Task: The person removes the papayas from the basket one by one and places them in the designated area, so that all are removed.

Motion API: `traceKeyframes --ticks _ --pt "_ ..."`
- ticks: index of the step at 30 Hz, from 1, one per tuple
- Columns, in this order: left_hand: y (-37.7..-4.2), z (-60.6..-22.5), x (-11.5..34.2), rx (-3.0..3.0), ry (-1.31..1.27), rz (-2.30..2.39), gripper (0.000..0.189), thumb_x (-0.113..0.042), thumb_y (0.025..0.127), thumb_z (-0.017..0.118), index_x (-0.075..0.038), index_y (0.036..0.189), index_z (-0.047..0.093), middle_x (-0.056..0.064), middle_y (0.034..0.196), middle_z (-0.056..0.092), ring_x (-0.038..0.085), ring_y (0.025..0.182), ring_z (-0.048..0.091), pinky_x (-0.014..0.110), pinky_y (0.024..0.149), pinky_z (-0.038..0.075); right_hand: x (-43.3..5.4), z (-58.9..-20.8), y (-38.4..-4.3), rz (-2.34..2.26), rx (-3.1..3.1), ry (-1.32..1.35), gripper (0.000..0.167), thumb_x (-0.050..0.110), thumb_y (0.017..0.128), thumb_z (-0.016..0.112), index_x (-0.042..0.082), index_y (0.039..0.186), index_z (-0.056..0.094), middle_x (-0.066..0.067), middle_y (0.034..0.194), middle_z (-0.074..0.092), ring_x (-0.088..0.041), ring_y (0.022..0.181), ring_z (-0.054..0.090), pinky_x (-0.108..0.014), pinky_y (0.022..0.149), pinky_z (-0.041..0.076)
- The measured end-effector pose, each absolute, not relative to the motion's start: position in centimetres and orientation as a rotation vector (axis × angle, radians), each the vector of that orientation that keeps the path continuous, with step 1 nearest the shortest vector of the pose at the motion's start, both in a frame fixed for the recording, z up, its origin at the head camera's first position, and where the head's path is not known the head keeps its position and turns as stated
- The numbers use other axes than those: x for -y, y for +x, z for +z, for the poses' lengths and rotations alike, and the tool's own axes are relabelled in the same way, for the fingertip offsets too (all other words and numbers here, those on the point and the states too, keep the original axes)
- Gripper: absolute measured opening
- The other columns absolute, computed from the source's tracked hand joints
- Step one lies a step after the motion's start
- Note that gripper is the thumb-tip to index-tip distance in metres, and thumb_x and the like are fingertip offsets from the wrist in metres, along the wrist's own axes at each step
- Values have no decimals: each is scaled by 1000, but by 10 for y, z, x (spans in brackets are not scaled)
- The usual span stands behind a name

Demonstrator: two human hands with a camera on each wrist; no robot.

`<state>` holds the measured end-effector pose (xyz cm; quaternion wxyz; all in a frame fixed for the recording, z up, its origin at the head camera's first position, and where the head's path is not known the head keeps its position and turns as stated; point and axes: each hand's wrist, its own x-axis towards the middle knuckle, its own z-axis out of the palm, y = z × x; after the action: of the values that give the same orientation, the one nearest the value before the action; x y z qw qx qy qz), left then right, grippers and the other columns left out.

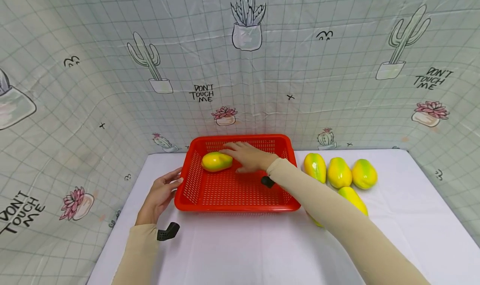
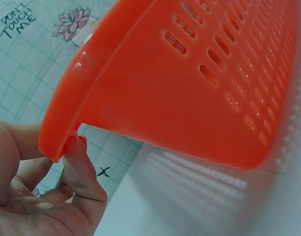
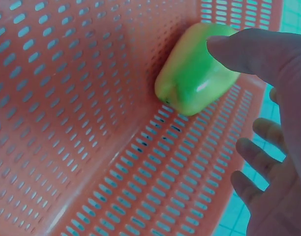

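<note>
A red plastic basket (image 1: 240, 208) with slotted walls sits on the table. At its left end, my left hand (image 1: 160, 195) pinches the rim, with thumb and fingers about the edge in the left wrist view (image 2: 67, 184). One yellow-green papaya-like fruit (image 1: 216, 162) lies on its side inside, near the basket's left end. My right hand (image 1: 250, 156) is over the basket, fingers extended toward the fruit's narrower end. In the right wrist view, a fingertip overlaps the fruit (image 3: 195, 73); the other fingers are spread apart. Whether that fingertip touches it I cannot tell.
Several similar yellow-green fruits (image 1: 339, 172) lie on the white table (image 1: 408, 218) to the right of the basket, some partly hidden by my right forearm. A patterned cloth (image 1: 270, 89) rises behind the table and along its left side.
</note>
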<state>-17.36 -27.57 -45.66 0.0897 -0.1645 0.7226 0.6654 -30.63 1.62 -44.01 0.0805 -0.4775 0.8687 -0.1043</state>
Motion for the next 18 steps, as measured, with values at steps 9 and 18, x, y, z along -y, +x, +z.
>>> traceKeyframes --ticks 9,18 --pt "-174 -458 277 -2144 -487 1984 57 -11 110 54 -10 165 38 16 154 39 19 116 51 16 84 54 0 -443 -306 -332 -2555 -1455 82 17 97 79 12 165 34 -17 170 30 -40 152 34 -56 127 25" --pt "-174 -457 276 -2154 -484 1984 56 -10 110 54 -10 164 40 15 150 41 17 113 54 16 84 55 15 -452 -307 -293 -2568 -1416 83 17 98 78 14 167 31 -13 173 26 -39 155 30 -55 127 26"
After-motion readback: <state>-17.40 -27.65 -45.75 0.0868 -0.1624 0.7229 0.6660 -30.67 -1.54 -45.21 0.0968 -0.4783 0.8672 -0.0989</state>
